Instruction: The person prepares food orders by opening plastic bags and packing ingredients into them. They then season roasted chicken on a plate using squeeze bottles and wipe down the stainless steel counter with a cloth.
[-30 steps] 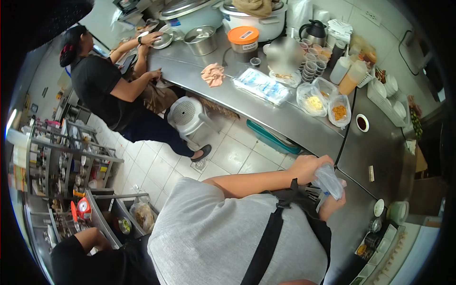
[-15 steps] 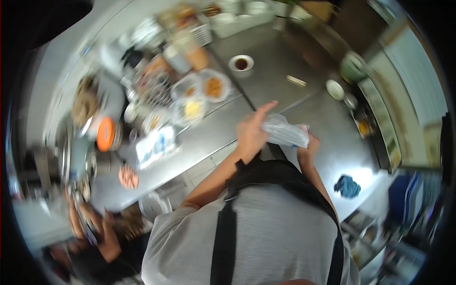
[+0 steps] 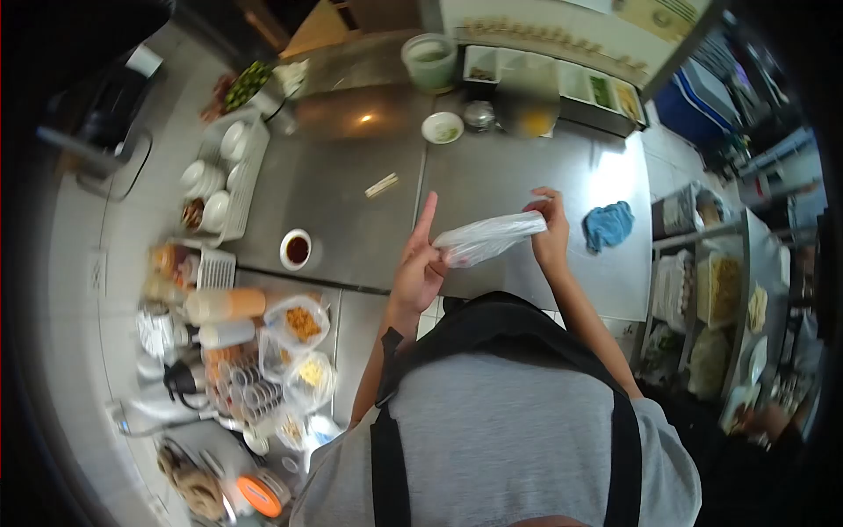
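A clear plastic bag [image 3: 493,239] is stretched sideways in front of my body, above the steel counter [image 3: 360,228]. My left hand [image 3: 417,274] pinches its left end between thumb and fingers, with the index finger pointing away from me. At the bag's other end, my right hand [image 3: 550,230] grips the edge with its fingers curled. Whether anything lies inside the bag I cannot tell. Beyond my left hand, a small pale stick-like piece [image 3: 382,185] lies on the counter.
A cup of dark sauce [image 3: 297,250] and bags of chopped food [image 3: 303,325] stand left. At the back are a small white bowl [image 3: 442,128] and a topping rack [image 3: 575,83]. A blue cloth [image 3: 608,226] lies right. Another person's hand [image 3: 766,422] shows at lower right.
My view has swung to the right, so the counter items shift left and the shelves on the right come into sight. Both hands still hold the bag, now drawn out longer between them.
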